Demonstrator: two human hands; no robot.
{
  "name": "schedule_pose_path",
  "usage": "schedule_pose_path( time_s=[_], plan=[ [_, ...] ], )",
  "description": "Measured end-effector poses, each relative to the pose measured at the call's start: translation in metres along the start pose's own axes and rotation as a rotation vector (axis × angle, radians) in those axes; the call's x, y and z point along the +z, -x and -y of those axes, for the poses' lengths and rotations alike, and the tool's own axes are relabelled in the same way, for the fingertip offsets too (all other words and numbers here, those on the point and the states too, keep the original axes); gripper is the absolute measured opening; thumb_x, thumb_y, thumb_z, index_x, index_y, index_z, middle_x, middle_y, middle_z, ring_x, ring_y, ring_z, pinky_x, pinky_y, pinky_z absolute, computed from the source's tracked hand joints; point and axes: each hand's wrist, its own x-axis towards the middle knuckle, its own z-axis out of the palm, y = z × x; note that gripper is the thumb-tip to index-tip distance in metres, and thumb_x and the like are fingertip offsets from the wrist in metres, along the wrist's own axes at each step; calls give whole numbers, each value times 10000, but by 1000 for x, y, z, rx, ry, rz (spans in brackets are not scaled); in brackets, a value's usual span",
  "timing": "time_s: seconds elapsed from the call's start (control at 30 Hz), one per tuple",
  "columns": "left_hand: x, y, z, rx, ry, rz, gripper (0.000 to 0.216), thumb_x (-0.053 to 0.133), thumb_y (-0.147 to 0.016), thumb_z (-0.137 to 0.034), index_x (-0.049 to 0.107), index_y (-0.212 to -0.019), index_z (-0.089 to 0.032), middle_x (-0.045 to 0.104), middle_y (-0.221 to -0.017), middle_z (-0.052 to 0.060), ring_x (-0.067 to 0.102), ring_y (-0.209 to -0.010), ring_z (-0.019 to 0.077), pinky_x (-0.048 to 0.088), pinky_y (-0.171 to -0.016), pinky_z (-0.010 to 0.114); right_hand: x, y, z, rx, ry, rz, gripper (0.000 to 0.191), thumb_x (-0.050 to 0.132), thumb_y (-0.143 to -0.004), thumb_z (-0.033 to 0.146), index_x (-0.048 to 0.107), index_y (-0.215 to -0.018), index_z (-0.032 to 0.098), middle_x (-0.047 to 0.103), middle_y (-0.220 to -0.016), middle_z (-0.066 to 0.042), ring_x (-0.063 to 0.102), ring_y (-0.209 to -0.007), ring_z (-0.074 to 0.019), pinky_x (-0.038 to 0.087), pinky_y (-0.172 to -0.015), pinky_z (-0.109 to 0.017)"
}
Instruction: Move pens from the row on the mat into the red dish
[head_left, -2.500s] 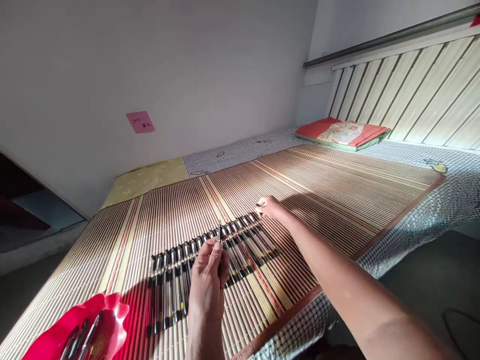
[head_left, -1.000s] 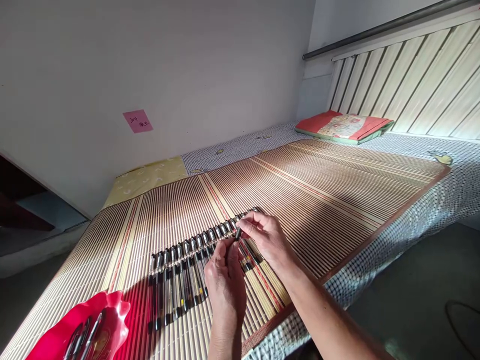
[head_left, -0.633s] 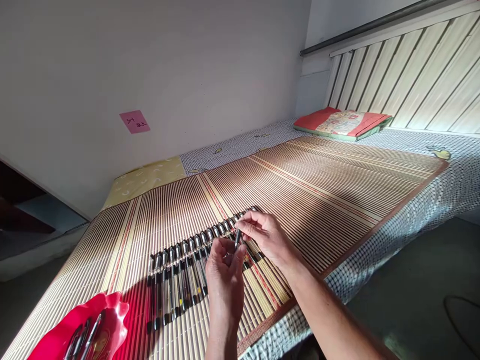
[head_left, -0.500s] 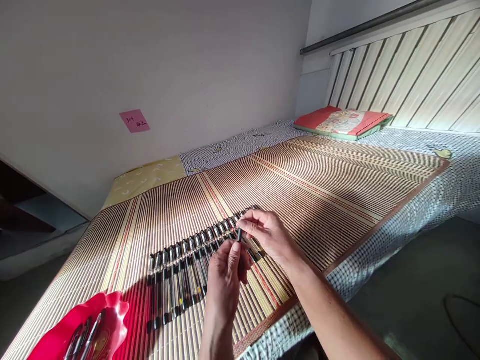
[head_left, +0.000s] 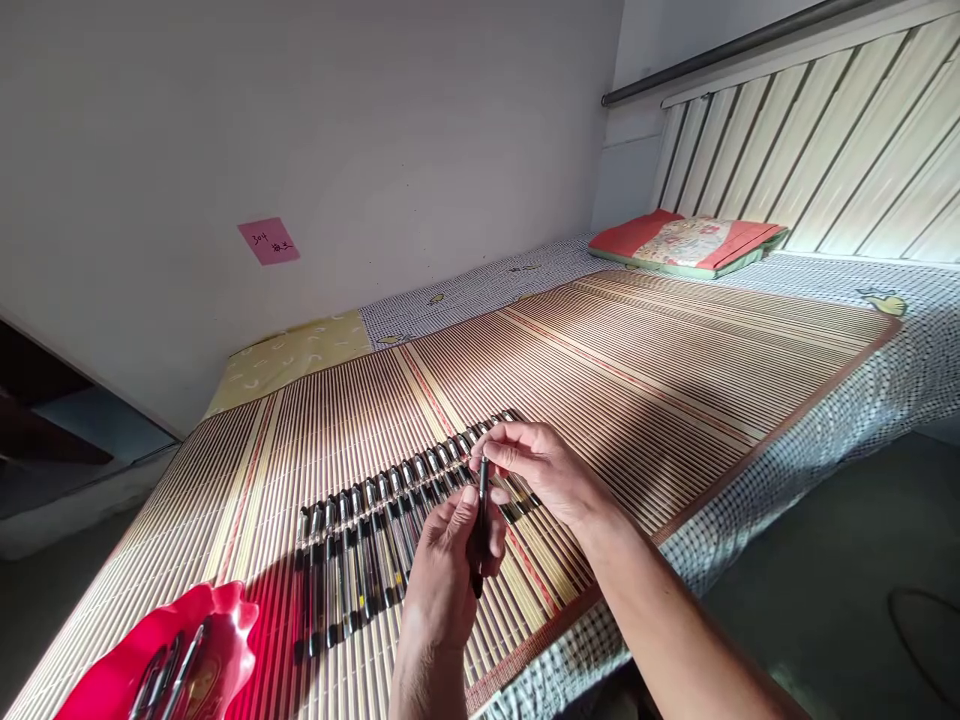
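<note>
A dark pen (head_left: 482, 500) stands nearly upright between my two hands. My left hand (head_left: 455, 535) is wrapped round its lower part, thumb pressed along the side. The fingertips of my right hand (head_left: 517, 455) pinch at the pen's upper end. Just beyond, a row of black pen caps (head_left: 394, 483) lies on the slatted mat, with a row of pen barrels (head_left: 352, 580) in front of them. My hands hide the right part of these rows.
A red scalloped tray (head_left: 240, 625) with several pens (head_left: 171, 672) is at the lower left. The bamboo mat (head_left: 570, 370) covers the bed, whose right edge drops to the floor. A folded red cloth (head_left: 637, 235) lies by the headboard. A pink note (head_left: 268, 242) is on the wall.
More of the pen now shows between my hands, its lower end visible below my left fingers. My left hand has shifted slightly; the rows of caps and barrels look the same.
</note>
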Motion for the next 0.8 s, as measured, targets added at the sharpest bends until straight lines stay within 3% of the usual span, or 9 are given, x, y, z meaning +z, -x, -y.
schedule_pose_path(
  time_s=[0.17, 0.3, 0.43, 0.6, 0.8],
  plan=[
    [3, -3, 3, 81, 40, -85, 443, 863, -819, -483, 529, -816, -191, 541, -615, -74, 327, -441, 36, 227, -432, 179, -2, -1, 0, -39, 71, 2, 240, 754, -901, 446, 772, -848, 213, 757, -886, -46, 666, -828, -161, 532, -810, -321],
    [4, -4, 7, 109, -18, -113, 442, 833, -847, -504, 537, -780, -183, 567, -630, -57, 378, -443, 42, 267, -439, 189, -2, -1, -1, 14, 112, -20, 256, 828, -840, 454, 770, -830, 205, 770, -875, -51, 665, -828, -167, 529, -857, -344],
    [4, -3, 7, 100, -60, -104, 460, 767, -891, -565, 588, -763, -161, 523, -586, -44, 384, -496, 59, 297, -491, 199, -4, 0, -4, 48, 22, -3, 270, 828, -842, 459, 787, -837, 192, 782, -893, -57, 663, -757, -149, 542, -785, -332],
    [2, -2, 3, -51, 117, -7, 438, 793, -850, -547, 643, -784, -141, 432, -525, -60, 324, -474, 63, 233, -473, 212, -6, -1, -10, 79, -97, 43, 281, 819, -860, 451, 803, -961, 189, 776, -900, -45, 604, -545, -94, 518, -636, -313],
    [-3, 1, 1, -163, 75, 41, 459, 774, -851, -582, 662, -833, -137, 388, -524, -74, 245, -468, 57, 158, -465, 212, -9, -6, -14, 20, -128, -184, 331, 907, -754, 442, 805, -931, 182, 783, -841, -54, 711, -781, -155, 552, -749, -310]
  ],
)
